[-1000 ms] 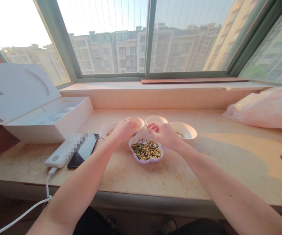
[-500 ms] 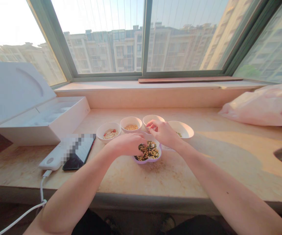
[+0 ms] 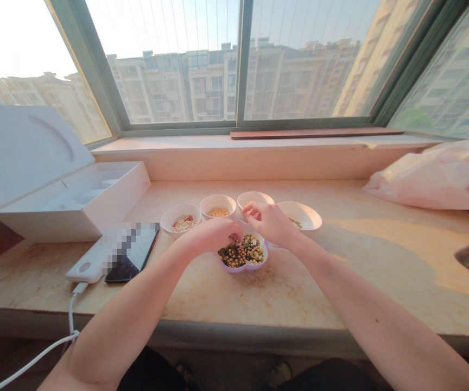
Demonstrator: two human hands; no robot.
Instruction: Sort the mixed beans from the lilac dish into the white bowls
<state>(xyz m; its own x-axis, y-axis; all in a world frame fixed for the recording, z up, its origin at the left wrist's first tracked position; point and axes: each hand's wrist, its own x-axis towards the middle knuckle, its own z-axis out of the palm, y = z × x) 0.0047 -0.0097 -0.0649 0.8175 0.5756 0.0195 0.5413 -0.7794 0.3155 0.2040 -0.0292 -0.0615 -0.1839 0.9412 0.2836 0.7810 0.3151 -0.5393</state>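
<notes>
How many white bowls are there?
4, behind the lilac dish: left bowl, pale mix; second bowl, yellow grains; third bowl, partly behind the right hand; fourth bowl, far right.

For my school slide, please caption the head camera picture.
Left hand reaches into a lilac flower-shaped dish of mixed beans, right hand just above its rim.

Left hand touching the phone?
Apart: the head view shows a strip of bare sill between the left hand and the phone's right edge.
</notes>
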